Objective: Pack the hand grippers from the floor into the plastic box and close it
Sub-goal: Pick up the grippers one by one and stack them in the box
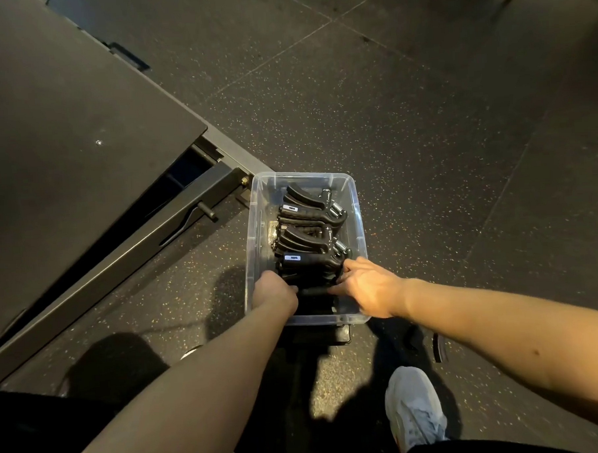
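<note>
A clear plastic box (353, 203) stands on the dark floor in front of me. Several black hand grippers (307, 215) with metal springs lie stacked inside it. Both hands are inside the near end of the box. My left hand (274, 290) and my right hand (369, 288) each hold one end of a black hand gripper (316, 290) that lies across the near end. Something dark and flat (330, 336) lies just under the box's near edge; whether it is the lid I cannot tell.
A large black platform with a metal frame (82, 167) runs along the left, its corner close to the box's far left corner. My grey shoe (413, 406) is on the floor below the box. A dark curved object (438, 348) lies near my right forearm.
</note>
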